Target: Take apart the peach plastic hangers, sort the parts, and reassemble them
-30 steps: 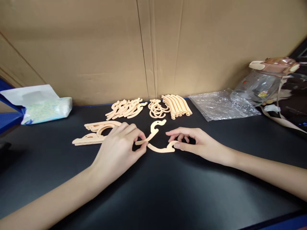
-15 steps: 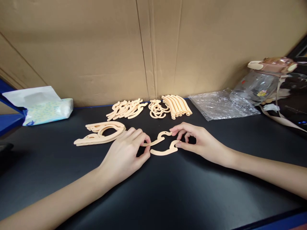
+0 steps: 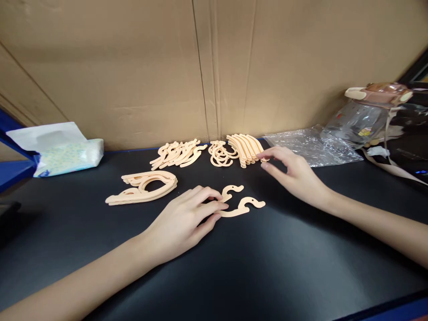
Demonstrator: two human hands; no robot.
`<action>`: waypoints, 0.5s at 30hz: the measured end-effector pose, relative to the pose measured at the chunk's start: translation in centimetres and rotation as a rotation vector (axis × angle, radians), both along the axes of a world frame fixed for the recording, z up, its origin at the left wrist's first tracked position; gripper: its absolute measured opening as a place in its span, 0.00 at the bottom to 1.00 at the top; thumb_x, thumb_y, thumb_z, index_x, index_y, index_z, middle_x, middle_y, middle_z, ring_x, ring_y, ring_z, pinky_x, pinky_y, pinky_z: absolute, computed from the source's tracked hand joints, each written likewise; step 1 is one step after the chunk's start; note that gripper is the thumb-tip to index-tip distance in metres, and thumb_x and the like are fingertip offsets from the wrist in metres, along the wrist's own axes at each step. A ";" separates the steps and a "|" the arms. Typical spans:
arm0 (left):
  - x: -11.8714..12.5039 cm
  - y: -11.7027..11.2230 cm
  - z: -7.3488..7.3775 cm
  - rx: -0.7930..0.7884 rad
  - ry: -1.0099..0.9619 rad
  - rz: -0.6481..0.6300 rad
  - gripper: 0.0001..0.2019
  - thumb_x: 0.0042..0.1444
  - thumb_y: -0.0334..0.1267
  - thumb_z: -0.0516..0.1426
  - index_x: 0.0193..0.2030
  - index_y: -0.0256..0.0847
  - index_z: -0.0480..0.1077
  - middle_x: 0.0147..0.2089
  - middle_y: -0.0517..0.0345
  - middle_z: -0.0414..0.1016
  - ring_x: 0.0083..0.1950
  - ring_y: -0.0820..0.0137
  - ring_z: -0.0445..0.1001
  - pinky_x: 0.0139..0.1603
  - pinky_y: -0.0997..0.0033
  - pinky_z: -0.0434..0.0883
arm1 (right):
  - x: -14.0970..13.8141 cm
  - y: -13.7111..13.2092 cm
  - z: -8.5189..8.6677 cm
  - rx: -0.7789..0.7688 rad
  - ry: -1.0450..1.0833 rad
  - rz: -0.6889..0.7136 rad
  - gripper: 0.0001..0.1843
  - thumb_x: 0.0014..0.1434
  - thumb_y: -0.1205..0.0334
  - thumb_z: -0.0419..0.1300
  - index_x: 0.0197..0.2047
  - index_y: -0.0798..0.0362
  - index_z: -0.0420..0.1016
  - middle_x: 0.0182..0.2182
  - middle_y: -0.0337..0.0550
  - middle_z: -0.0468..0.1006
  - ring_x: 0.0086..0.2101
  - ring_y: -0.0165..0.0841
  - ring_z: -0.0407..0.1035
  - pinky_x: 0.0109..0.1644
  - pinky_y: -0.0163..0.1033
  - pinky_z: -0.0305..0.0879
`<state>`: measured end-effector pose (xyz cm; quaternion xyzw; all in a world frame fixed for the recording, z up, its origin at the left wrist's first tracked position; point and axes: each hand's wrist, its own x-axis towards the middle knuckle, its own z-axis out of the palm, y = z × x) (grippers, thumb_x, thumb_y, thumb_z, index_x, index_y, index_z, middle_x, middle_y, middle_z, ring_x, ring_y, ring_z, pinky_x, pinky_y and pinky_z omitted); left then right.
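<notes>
Two pale beige hooked pieces lie in front of me on the black tabletop: a farther hooked piece [image 3: 228,192] and a nearer hooked piece [image 3: 243,207]. Over their left ends rest the spread fingers of my left hand [image 3: 187,218], touching but not wrapped round them. My right hand [image 3: 297,171] is at the right end of a stack of curved beige bars [image 3: 245,149]. Its thumb and index finger are apart, and the index fingertip meets or nearly meets the stack; I cannot tell which. The other right fingers are partly hidden.
Loose hooked pieces [image 3: 179,153] and a small pile of curved pieces [image 3: 221,154] lie by the cardboard wall [image 3: 140,71]. Stacked folded beige frames [image 3: 142,196] are at left, near a tissue pack [image 3: 70,156]. A clear plastic bag [image 3: 310,145] and a bottle [image 3: 357,118] stand right.
My right hand has left the hooked pieces and moved up and right to the stack of bars. My left fingers have come out of their pinch and spread over the pieces.
</notes>
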<state>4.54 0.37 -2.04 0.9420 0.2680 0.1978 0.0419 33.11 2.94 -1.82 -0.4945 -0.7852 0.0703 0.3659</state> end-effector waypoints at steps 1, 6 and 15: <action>0.0 0.0 0.0 0.005 0.001 0.003 0.12 0.67 0.33 0.51 0.50 0.43 0.75 0.51 0.54 0.76 0.45 0.68 0.74 0.46 0.67 0.71 | 0.5 0.6 0.1 0.030 -0.050 -0.038 0.15 0.66 0.56 0.52 0.50 0.51 0.75 0.47 0.48 0.78 0.49 0.43 0.71 0.55 0.50 0.64; 0.0 0.0 0.0 0.007 0.001 -0.002 0.12 0.67 0.32 0.50 0.48 0.42 0.75 0.50 0.54 0.76 0.45 0.67 0.74 0.46 0.66 0.71 | 2.1 2.6 -0.4 -0.003 -0.250 -0.064 0.23 0.69 0.55 0.46 0.56 0.55 0.74 0.56 0.53 0.74 0.56 0.48 0.68 0.60 0.55 0.62; 0.0 -0.1 -0.1 -0.014 0.001 -0.006 0.11 0.67 0.32 0.51 0.49 0.43 0.73 0.50 0.55 0.75 0.46 0.67 0.73 0.47 0.66 0.70 | 2.8 3.3 -0.5 -0.114 -0.353 -0.159 0.29 0.70 0.49 0.40 0.55 0.54 0.75 0.56 0.51 0.76 0.54 0.51 0.69 0.57 0.59 0.62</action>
